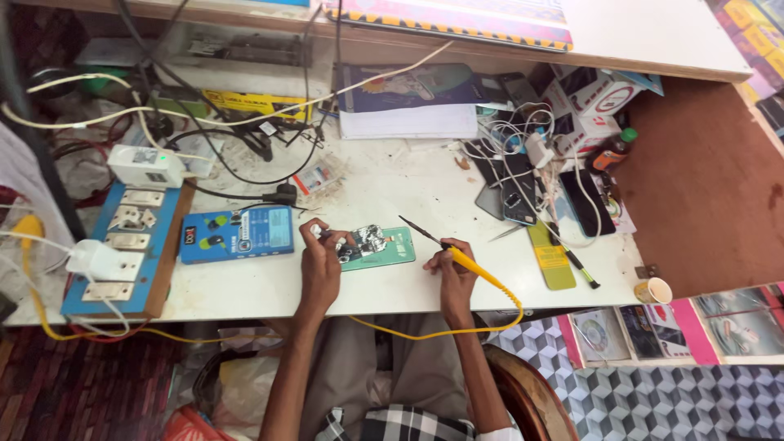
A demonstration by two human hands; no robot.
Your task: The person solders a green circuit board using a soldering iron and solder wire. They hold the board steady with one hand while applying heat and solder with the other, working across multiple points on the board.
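Observation:
My left hand (320,260) rests on the white workbench (392,188) and grips a small circuit board with metal parts (363,239) that lies on a green mat (384,249). My right hand (452,273) holds a yellow-handled soldering iron (457,255) like a pen. Its dark tip (402,218) points up and left, just right of the board and apart from it. A yellow cord (457,331) runs from the iron down over the bench's front edge.
A blue box (237,233) lies left of my hands. A blue switch board with sockets (122,245) sits at far left. Several phones and tangled cables (523,175) crowd the right side, with a yellow card (551,257), tweezers (506,233) and a small cup (653,290).

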